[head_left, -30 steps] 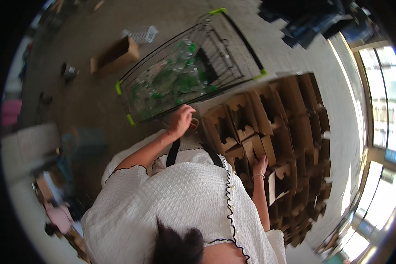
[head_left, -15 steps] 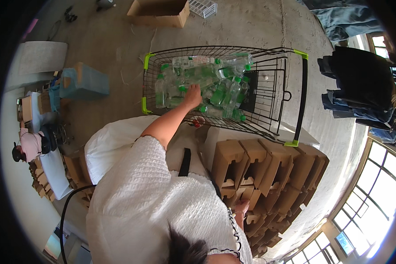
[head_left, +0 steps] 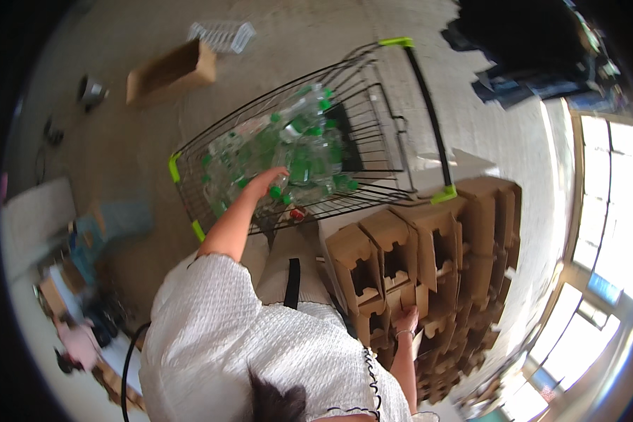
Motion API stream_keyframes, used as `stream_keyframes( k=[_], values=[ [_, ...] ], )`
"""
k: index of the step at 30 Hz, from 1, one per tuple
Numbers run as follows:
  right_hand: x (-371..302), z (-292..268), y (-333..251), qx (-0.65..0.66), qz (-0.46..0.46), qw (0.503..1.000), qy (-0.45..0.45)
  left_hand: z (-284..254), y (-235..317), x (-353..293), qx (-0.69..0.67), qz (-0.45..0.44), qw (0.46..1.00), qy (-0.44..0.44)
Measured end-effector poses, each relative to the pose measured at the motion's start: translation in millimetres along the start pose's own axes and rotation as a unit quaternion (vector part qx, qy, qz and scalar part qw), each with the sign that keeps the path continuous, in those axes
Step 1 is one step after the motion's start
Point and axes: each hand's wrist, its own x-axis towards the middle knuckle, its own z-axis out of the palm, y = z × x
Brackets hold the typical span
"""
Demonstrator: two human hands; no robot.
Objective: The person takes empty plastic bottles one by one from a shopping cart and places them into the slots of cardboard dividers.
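Note:
My left hand (head_left: 269,180) reaches into a black wire shopping cart (head_left: 409,123) with lime-green corners. Its fingers are closed on a clear plastic bottle (head_left: 281,183) with a green cap, at the near side of the pile. Blur hides the exact grip. Several more green-capped bottles (head_left: 309,158) lie heaped around it, on their sides and tilted. Low on the right, my right hand (head_left: 406,321) grips the edge of a brown cardboard box (head_left: 402,298) in a stack of folded, notched boxes; its fingertips are partly hidden.
Stacked cardboard boxes (head_left: 464,281) stand right beside me, below the cart handle (head_left: 429,105). An open carton (head_left: 172,74) and a white rack (head_left: 224,35) lie on the floor beyond. Dark clothes (head_left: 527,49) hang at far right. A person in pink (head_left: 79,344) is at far left.
My left hand has drawn back toward the near side of the bottle pile. My right hand has shifted slightly along the boxes. The view has turned, so the cart appears tilted and further left.

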Motion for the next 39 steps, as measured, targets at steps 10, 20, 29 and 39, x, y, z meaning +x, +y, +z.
stream_keyframes(
  k=[10, 20, 29, 39],
  values=[
    [-75, -73, -78, 0.185, 0.019, 0.971, 0.154, 95, 37, -242, -0.012, 0.117, 0.939, -0.323],
    [-147, -142, -103, 0.179, -0.232, 0.922, 0.254, 337, -25, -411, 0.65, 0.114, 0.61, -0.439],
    [-217, -80, -20, 0.376, 0.065, 0.862, 0.334, 457, -86, -408, 0.581, 0.08, 0.577, -0.568],
    [-247, -33, 2, 0.554, 0.24, 0.743, 0.29, 537, -174, -263, 0.752, 0.537, 0.075, -0.374]
  ],
)
